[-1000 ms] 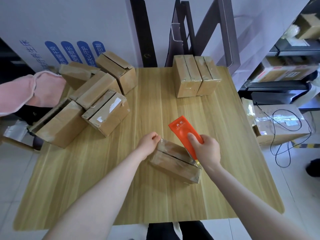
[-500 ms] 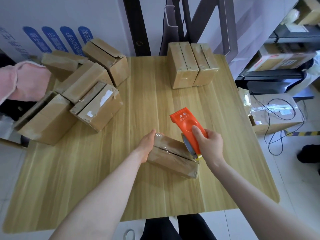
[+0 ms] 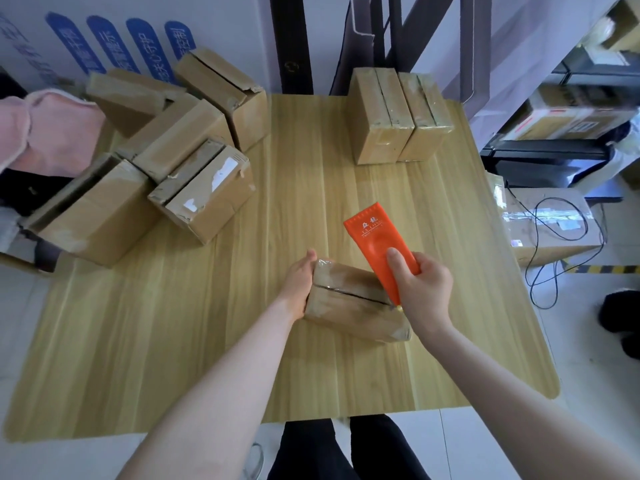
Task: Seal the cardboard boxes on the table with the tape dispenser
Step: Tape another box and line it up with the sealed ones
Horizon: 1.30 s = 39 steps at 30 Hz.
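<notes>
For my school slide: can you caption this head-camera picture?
Right hand holds orange plastic tape dispenser against brown cardboard box; left hand steadies it.

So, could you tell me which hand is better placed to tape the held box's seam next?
Right. The right hand grips the tape dispenser, its lower end at the box's right end by the seam; the left hand presses the box's left end, likely steadying it.
</notes>
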Each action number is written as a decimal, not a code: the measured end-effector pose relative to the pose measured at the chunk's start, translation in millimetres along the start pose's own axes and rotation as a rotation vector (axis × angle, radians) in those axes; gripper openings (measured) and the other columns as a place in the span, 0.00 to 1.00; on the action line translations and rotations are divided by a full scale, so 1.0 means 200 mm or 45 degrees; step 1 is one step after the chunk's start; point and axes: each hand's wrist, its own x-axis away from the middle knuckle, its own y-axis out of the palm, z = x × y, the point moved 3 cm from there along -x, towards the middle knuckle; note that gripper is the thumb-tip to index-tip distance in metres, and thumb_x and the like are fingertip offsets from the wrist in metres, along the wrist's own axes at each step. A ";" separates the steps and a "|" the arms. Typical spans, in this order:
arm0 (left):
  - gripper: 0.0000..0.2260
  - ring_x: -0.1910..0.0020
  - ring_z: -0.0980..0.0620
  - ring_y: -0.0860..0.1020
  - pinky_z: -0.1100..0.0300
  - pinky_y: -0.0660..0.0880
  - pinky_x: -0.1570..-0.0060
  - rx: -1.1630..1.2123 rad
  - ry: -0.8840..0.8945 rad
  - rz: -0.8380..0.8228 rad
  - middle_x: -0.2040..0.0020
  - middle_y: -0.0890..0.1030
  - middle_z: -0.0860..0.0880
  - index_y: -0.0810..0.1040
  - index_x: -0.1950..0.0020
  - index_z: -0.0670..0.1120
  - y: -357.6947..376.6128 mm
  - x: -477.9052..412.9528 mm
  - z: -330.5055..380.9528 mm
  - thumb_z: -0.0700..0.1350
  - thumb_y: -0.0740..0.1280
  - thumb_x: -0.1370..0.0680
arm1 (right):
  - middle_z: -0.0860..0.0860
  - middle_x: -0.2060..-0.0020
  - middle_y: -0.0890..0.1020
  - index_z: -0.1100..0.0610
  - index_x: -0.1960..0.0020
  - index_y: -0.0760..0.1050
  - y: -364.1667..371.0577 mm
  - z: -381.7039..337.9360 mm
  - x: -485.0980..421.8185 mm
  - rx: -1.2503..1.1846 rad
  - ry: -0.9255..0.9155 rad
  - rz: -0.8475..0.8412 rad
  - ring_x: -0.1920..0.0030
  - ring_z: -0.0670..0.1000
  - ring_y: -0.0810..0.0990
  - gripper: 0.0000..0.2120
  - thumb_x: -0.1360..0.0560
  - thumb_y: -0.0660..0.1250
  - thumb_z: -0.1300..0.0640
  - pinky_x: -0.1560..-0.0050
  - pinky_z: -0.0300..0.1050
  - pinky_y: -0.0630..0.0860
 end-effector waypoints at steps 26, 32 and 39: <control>0.23 0.41 0.45 0.77 0.52 0.74 0.43 -0.547 0.405 0.700 0.43 0.81 0.45 0.77 0.39 0.41 -0.18 0.34 -0.11 0.58 0.63 0.23 | 0.42 0.85 0.67 0.54 0.73 0.67 -0.13 -0.18 0.04 -0.493 -0.028 0.227 0.85 0.40 0.65 0.21 0.24 0.68 0.50 0.84 0.27 0.60; 0.25 0.23 0.55 0.51 0.55 0.52 0.25 -1.394 1.056 0.405 0.23 0.58 0.54 0.60 0.24 0.48 -0.07 0.39 0.03 0.55 0.57 0.19 | 0.43 0.84 0.69 0.55 0.72 0.70 -0.13 -0.18 0.04 -0.546 -0.004 0.216 0.85 0.40 0.67 0.20 0.26 0.68 0.48 0.83 0.29 0.64; 0.33 0.23 0.50 0.37 0.49 0.37 0.25 -2.143 0.914 0.230 0.21 0.42 0.48 0.47 0.21 0.47 0.04 0.16 0.10 0.63 0.39 0.22 | 0.44 0.83 0.68 0.54 0.75 0.69 -0.13 -0.13 -0.08 -0.518 0.097 0.203 0.84 0.42 0.66 0.23 0.31 0.68 0.40 0.83 0.32 0.65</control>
